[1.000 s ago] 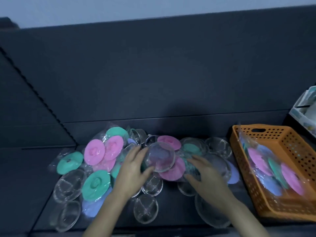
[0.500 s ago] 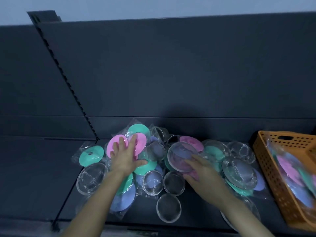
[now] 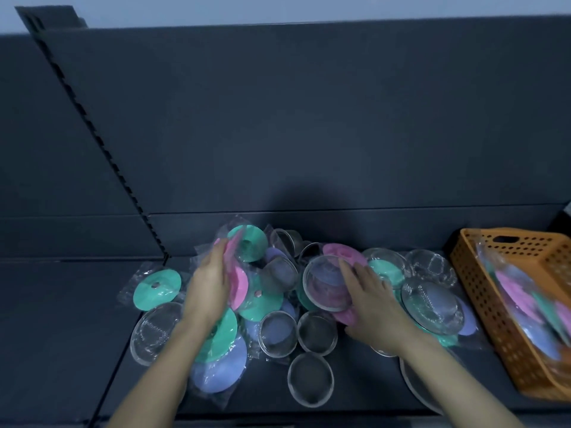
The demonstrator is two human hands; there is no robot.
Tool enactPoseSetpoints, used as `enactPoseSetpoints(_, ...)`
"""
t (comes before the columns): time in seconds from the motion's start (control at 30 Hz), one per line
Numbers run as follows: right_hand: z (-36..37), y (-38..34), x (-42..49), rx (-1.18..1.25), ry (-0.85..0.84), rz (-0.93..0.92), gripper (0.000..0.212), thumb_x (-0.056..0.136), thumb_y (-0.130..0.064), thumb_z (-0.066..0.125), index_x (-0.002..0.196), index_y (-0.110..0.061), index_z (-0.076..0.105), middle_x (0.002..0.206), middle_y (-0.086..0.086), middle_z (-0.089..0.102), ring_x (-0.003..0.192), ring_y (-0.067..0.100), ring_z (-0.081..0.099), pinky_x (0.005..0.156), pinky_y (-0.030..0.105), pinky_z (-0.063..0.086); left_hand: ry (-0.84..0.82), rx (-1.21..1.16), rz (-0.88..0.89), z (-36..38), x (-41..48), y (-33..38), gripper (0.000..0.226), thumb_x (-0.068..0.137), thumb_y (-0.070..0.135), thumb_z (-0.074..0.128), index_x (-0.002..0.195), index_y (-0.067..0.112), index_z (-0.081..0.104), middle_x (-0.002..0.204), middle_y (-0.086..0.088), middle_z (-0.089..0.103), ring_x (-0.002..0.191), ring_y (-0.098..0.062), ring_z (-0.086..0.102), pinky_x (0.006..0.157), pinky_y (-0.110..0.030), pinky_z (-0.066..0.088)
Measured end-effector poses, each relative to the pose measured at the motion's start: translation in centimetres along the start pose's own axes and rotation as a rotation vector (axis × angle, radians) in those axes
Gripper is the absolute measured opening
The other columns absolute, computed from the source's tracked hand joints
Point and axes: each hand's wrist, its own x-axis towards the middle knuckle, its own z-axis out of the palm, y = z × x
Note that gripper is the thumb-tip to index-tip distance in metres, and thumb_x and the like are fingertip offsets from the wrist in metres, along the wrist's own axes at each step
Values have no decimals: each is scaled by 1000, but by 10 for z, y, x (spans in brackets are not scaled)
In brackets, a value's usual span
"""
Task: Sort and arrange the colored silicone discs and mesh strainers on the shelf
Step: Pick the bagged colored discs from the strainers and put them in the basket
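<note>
A heap of bagged silicone discs and round mesh strainers covers the dark shelf (image 3: 77, 319). My left hand (image 3: 208, 288) grips the edge of the pink discs (image 3: 239, 285), which stand tilted on edge against a teal disc (image 3: 248, 247). My right hand (image 3: 370, 307) lies over a pink disc (image 3: 347, 316), fingers touching the large mesh strainer (image 3: 324, 287) that leans on it. A lone teal disc (image 3: 157, 288) sits at the left. Small strainers (image 3: 310, 378) lie at the front, and a purple disc (image 3: 221, 369) rests under my left forearm.
An orange perforated basket (image 3: 494, 304) at the right holds more bagged discs (image 3: 531, 304). A slotted upright (image 3: 99, 143) runs diagonally down to the shelf at the left. The shelf's back panel (image 3: 309, 134) rises behind the heap.
My left hand has turned the pink discs from flat to tilted on edge. My right hand has stayed on the pink disc by the large strainer. The camera has shifted slightly.
</note>
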Motion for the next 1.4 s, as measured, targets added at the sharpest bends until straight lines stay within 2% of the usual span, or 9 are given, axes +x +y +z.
enactPoseSetpoints(0.17, 0, 3, 4, -38, -11, 22, 119, 78, -30, 65, 137, -30, -38, 156, 7, 10, 144, 27, 10, 115, 45, 18, 143, -161, -4, -11, 5, 12, 44, 96, 3, 44, 139, 13, 41, 97, -22, 66, 67, -30, 55, 64, -31, 41)
enactPoseSetpoints(0.27, -5, 5, 14, 227, 82, 132, 99, 77, -17, 57, 149, -20, -12, 135, 14, 46, 117, 32, 49, 89, 35, 45, 175, -216, 11, -19, 7, 28, 43, 97, 6, 42, 139, 14, 41, 92, -24, 65, 67, -34, 55, 64, -28, 37)
enactPoseSetpoints(0.33, -10, 7, 20, 286, 120, 179, 87, 77, -10, 53, 150, -11, 4, 120, 16, 57, 102, 32, 58, 75, 32, 45, 207, -255, 20, -22, 6, 40, 40, 97, 9, 43, 137, 13, 43, 95, -23, 66, 73, -35, 58, 65, -20, 34)
enactPoseSetpoints(0.53, -12, 13, 33, 152, 83, 159, 42, 76, -10, 59, 117, -14, 50, 118, 7, 61, 105, 28, 59, 81, 31, 46, 215, -314, 41, -18, 10, 63, 39, 98, 12, 44, 136, 15, 45, 108, -5, 66, 80, -25, 59, 65, -13, 34)
enactPoseSetpoints(0.67, -23, 16, 35, 180, 140, 189, 50, 82, -9, 52, 130, -21, 46, 105, 9, 69, 97, 33, 63, 76, 37, 51, 175, -333, 7, -14, 9, 68, 40, 96, 12, 45, 137, 15, 44, 103, -22, 67, 88, -41, 61, 66, -26, 36)
enactPoseSetpoints(0.77, -34, 17, 34, 291, 246, 141, 56, 83, -15, 59, 137, -18, 46, 112, 6, 69, 105, 29, 63, 85, 39, 51, 162, -343, -12, -10, 8, 72, 41, 96, 12, 46, 137, 15, 43, 115, -12, 66, 94, -31, 61, 71, -21, 37)
enactPoseSetpoints(1.0, -69, 16, 22, 681, 316, 168, 30, 72, -5, 73, 95, -24, 74, 79, -9, 72, 75, 13, 65, 66, 14, 47, 162, -364, 4, -2, 8, 89, 41, 95, 11, 48, 136, 15, 45, 124, -3, 62, 104, -22, 59, 82, -20, 40)
enactPoseSetpoints(1.23, -101, 28, 1, 1239, 389, 289, 26, 69, 2, 77, 85, -18, 74, 84, 13, 71, 74, 31, 67, 58, 51, 57, 164, -431, 52, 7, 7, 119, 39, 94, 8, 51, 133, 12, 48, 115, 12, 54, 98, 9, 45, 78, 5, 30)
enactPoseSetpoints(1.4, -106, 48, -9, 1391, 431, 329, 16, 78, -5, 72, 86, -18, 67, 90, 11, 68, 77, 30, 66, 55, 41, 55, 89, -455, 83, 22, 7, 142, 40, 95, 14, 52, 135, 18, 47, 119, 13, 54, 105, -4, 51, 88, -16, 36)
